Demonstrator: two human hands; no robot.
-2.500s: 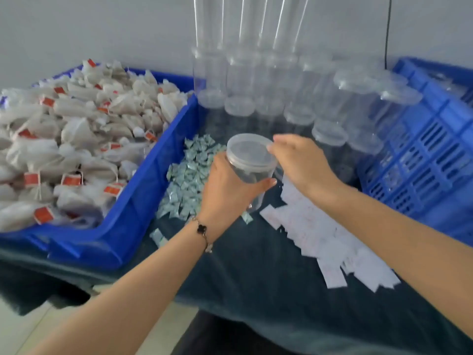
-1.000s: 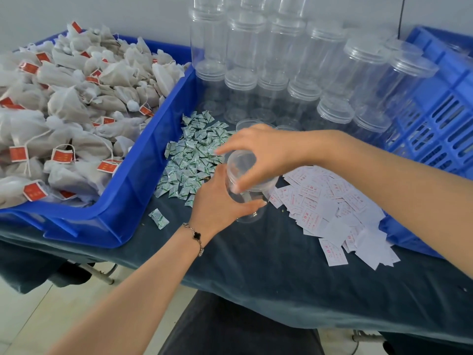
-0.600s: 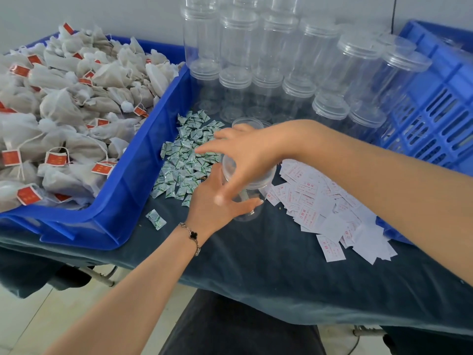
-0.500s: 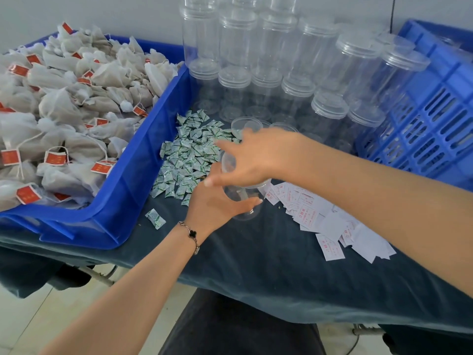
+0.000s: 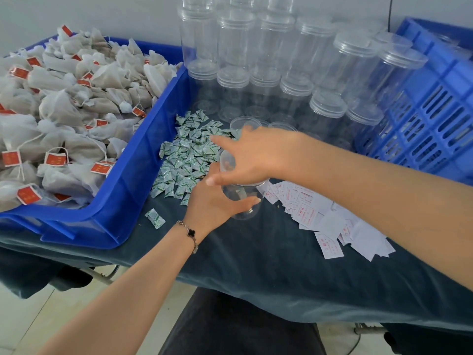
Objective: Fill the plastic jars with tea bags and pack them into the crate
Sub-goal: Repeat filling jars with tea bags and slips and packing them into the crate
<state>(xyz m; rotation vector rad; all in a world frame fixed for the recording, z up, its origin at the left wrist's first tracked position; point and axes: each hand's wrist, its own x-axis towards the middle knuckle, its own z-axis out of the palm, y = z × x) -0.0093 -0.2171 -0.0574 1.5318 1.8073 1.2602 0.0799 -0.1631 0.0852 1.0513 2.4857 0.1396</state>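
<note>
Right now I'm at the filling stage, with nothing packed. My left hand (image 5: 217, 201) curls round the open jar (image 5: 239, 190), tilted just above the cloth (image 5: 256, 265) between the green sachets (image 5: 189, 155) and the paper slips (image 5: 320, 216). My right hand (image 5: 256, 157) crosses over the jar's mouth, fingers stretched out leftwards and holding nothing, tips over the sachets. I judge the next move is a pinch on one sachet, before the tea bags (image 5: 64, 111). Half a second ago that hand sat nearer the rim; it has reached further left.
</note>
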